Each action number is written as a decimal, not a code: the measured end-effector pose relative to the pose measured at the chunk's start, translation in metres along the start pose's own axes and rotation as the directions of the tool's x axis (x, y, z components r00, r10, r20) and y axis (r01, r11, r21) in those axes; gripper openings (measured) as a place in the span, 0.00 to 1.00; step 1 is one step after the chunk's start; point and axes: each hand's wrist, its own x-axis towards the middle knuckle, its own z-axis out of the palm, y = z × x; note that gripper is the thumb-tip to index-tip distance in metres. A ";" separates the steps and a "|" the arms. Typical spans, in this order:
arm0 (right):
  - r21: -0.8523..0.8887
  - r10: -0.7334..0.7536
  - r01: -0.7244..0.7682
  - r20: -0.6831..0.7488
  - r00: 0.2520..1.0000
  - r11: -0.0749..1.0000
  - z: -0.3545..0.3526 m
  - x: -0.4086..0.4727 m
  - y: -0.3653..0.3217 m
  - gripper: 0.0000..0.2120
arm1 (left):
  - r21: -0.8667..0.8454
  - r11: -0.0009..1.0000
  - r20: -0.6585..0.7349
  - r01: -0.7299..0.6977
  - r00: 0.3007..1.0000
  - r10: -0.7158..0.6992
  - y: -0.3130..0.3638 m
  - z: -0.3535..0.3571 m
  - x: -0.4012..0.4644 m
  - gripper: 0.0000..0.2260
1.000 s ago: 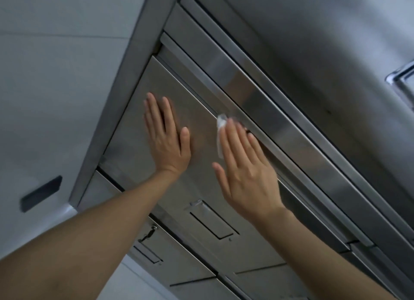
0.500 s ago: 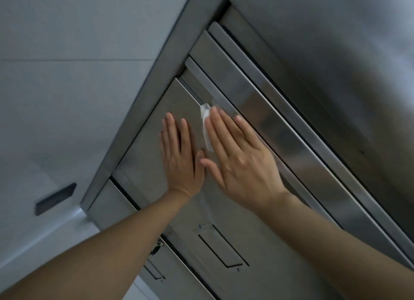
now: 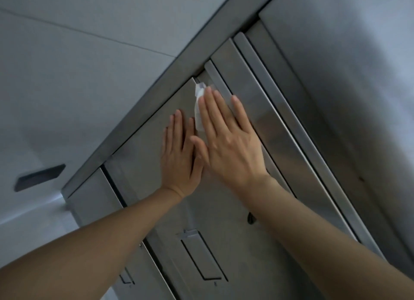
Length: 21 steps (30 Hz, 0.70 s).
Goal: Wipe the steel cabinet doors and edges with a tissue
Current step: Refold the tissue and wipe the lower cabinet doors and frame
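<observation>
A brushed steel cabinet door [image 3: 143,165] fills the middle of the view, seen from below. My left hand [image 3: 179,158] lies flat on it with straight fingers. Beside it, my right hand [image 3: 226,140] presses a folded white tissue [image 3: 198,111] flat against the door near its top corner; the tissue's edge pokes out past my fingertips by the steel edge strip [image 3: 244,84]. My right thumb overlaps my left hand's thumb side. Most of the tissue is hidden under my right palm.
A recessed handle [image 3: 201,257] sits lower on the door, and a second door [image 3: 89,201] with its own handle lies to the left. A steel frame beam [image 3: 170,75] borders the pale wall and ceiling [image 3: 67,75]. A dark vent slot [image 3: 39,177] is at left.
My right hand has slid the tissue along the door's top edge toward the corner near the frame beam. My left hand stays flat on the door, and the two hands have come together.
</observation>
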 end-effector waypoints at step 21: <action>-0.073 -0.015 0.014 -0.018 1.000 0.997 -0.006 -0.009 0.011 0.32 | 0.049 0.998 0.068 -0.042 0.997 0.039 -0.008 -0.005 0.002 0.28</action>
